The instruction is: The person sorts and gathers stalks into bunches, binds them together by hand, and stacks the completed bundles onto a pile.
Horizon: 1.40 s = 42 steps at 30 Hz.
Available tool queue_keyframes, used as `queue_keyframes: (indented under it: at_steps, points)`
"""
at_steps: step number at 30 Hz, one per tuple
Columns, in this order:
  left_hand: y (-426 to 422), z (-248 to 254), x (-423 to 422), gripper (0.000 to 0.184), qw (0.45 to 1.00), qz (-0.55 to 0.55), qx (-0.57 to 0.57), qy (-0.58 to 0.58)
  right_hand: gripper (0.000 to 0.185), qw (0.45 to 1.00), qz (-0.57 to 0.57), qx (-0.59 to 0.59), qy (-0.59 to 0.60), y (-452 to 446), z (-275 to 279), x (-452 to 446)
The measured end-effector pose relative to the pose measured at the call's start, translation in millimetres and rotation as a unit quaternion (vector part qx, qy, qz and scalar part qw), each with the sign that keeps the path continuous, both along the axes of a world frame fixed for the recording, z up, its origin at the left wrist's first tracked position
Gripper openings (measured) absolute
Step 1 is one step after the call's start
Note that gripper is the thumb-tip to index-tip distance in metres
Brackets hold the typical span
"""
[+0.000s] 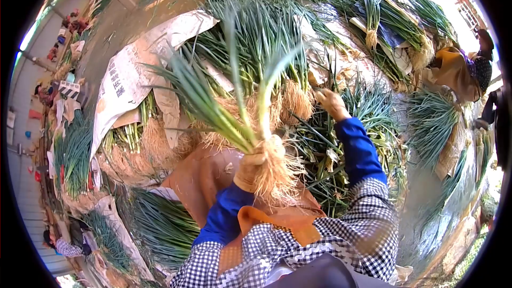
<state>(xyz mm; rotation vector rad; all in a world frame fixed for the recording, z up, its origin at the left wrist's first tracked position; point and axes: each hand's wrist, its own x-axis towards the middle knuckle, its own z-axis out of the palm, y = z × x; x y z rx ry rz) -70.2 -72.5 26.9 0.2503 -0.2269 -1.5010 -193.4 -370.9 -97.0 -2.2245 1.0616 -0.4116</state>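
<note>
Green scallions (265, 114) are pointing leaves-forward, the left hand (249, 171) gripping them at the root end; farther right and ahead, the right hand (333, 105) is standing apart, its fingers' hold unclear.

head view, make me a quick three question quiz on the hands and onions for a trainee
1. Which hand holds the raised onions, left or right?
2. True or false: the raised onions have had their roots cut off.
3. Fill in: the sleeve next to the right hand is plain ____.

Key:
1. The left hand.
2. False; long pale roots show.
3. Blue.
</note>
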Motion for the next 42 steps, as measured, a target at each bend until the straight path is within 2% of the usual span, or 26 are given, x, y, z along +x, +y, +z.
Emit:
queue_keyframes:
  at_steps: [1,2,4,5,8,10,13,17,18,20,22,23,25,26,27,28,30,31,32,34,35,37,38,39,41,42]
  points:
    - [0.7,-1.7,4.9,0.038,0.998,0.064,-0.012,-0.021,0.036,0.989,0.095,-0.108,0.043,-30.1,-22.2,20.2]
    - [-1.3,10.5,7.4,0.034,0.994,0.107,-0.022,-0.023,0.038,0.991,0.052,-0.119,-0.013,-70.3,-83.5,43.2]
    - [-3.6,-25.2,21.7,0.038,0.995,0.088,0.025,-0.05,0.034,0.999,-0.016,-0.006,-0.035,-122.5,-167.2,86.5]
    - [-3.4,-42.9,26.3,0.047,0.971,0.148,0.129,-0.135,0.034,0.999,-0.013,-0.006,-0.037,-115.6,-156.7,92.2]
    - [-7.9,-38.2,10.5,0.054,0.967,0.164,0.126,-0.146,0.021,0.996,0.009,-0.062,0.061,-67.5,-52.1,87.3]
    - [-0.6,-63.1,5.7,0.054,0.973,0.146,0.144,-0.105,0.018,0.975,-0.05,0.115,-0.184,-53.3,-7.4,61.0]
    - [-6.6,-58.9,-10.7,0.059,0.979,0.104,0.164,-0.06,0.021,0.957,-0.022,0.184,-0.221,-9.9,64.4,1.5]
    - [-18.8,-76.1,-57.7,0.048,0.989,0.007,0.145,0.015,0.015,0.844,0.043,0.426,-0.322,78.8,61.9,-28.5]
    - [-17.5,-78.6,-67.3,0.048,0.989,0.008,0.147,0.017,0.015,0.81,-0.022,0.49,-0.32,106.4,56.6,-27.5]
    - [-17.5,-81.5,-79.3,0.046,0.986,-0.086,0.134,0.043,0.017,0.793,0.068,0.54,-0.275,121.9,35.7,-28.6]
    - [-13.9,-114.4,-84.5,0.031,0.981,0.004,0.189,-0.047,0.022,0.811,0.051,0.527,-0.248,128.5,37.5,-20.3]
    - [-13.8,-131.6,-84.8,0.028,0.969,0.029,0.212,-0.121,0.03,0.876,0.028,0.442,-0.189,128.8,42.6,-13.6]
    - [-13.3,-136.6,-87.0,0.023,0.941,0.076,0.245,-0.222,0.032,0.997,0.062,0.038,0.04,101.6,-18.5,-3.1]
    - [-15.9,-132.5,-87.9,0.024,0.935,0.097,0.26,-0.22,0.024,0.968,0.122,-0.17,0.137,98.9,-16.6,2.4]
    - [-16.2,-128.2,-87.6,0.023,0.927,0.117,0.273,-0.228,0.05,0.976,0.084,-0.129,0.153,102.2,-9.9,0.8]
    - [-16.7,-124.0,-87.1,0.022,0.919,0.139,0.286,-0.234,0.026,0.969,0.069,-0.196,0.132,106.7,-16.4,5.1]
    - [-18.4,-141.1,-85.0,0.023,0.915,0.15,0.298,-0.228,0.034,0.966,0.037,-0.233,0.106,117.4,-13.6,5.3]
    - [-19.1,-148.1,-84.4,0.025,0.911,0.156,0.312,-0.221,0.019,0.929,0.067,-0.357,0.064,137.1,26.0,-3.5]
    - [-19.8,-145.9,-82.6,0.025,0.911,0.157,0.311,-0.222,0.008,0.89,0.072,-0.445,0.075,121.8,-24.7,-12.0]
    - [-19.7,-141.6,-80.5,0.028,0.922,0.184,0.301,-0.159,0.011,0.907,0.101,-0.394,0.106,151.7,20.6,-27.3]
    - [-22.4,-144.8,-77.9,0.025,0.934,0.171,0.289,-0.12,0.011,0.858,0.196,-0.414,0.233,167.8,43.8,-34.3]
    - [-22.9,-157.6,-75.8,0.022,0.953,0.158,0.253,-0.06,0.015,0.961,0.125,-0.246,-0.028,142.1,-64.8,-81.0]
    - [-24.4,-176.3,-72.6,0.021,0.956,0.168,0.233,-0.058,0.016,0.927,0.184,-0.327,0.015,135.0,-65.0,-103.3]
    - [-18.0,-128.2,-67.0,0.022,0.956,0.15,0.254,-0.01,0.019,0.881,0.239,-0.403,0.06,131.4,-61.3,-121.9]
    - [-11.0,-112.7,-60.3,0.022,0.966,0.137,0.208,0.065,0.027,0.877,0.275,-0.266,0.291,120.2,-10.7,-136.6]
    - [-7.0,-94.5,-59.0,0.022,0.975,0.117,0.169,0.089,0.033,0.86,0.236,-0.037,0.452,110.4,31.6,-137.6]
